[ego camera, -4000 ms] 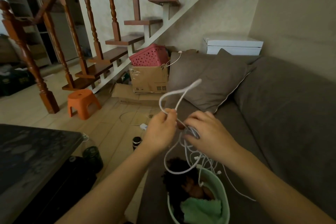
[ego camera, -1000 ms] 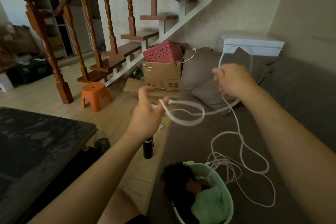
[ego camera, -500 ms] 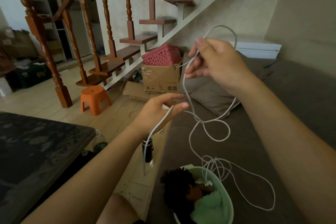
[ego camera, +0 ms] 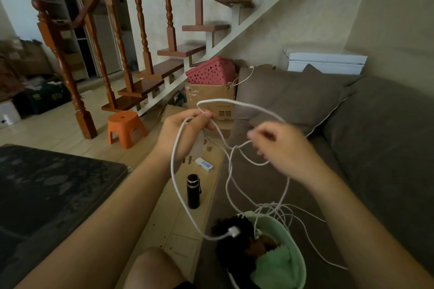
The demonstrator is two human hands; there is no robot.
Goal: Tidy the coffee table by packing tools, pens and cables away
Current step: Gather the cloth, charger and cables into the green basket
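Floor strip (ego camera: 171, 230) between table (ego camera: 47, 195) and sofa (ego camera: 387, 148)

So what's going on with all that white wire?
Someone at the sofa is sorting out a long white cable. The left hand grips a loop of it, and the right hand, blurred, pinches another strand beside it. The rest hangs down in a tangle over the green basket on the sofa seat, so it is not packed away yet.

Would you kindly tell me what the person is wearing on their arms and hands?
Nothing that shows: the left hand and right hand are bare, with no gloves, rings or watch visible, and both forearms are uncovered, with no sleeve in view. The right hand is blurred.
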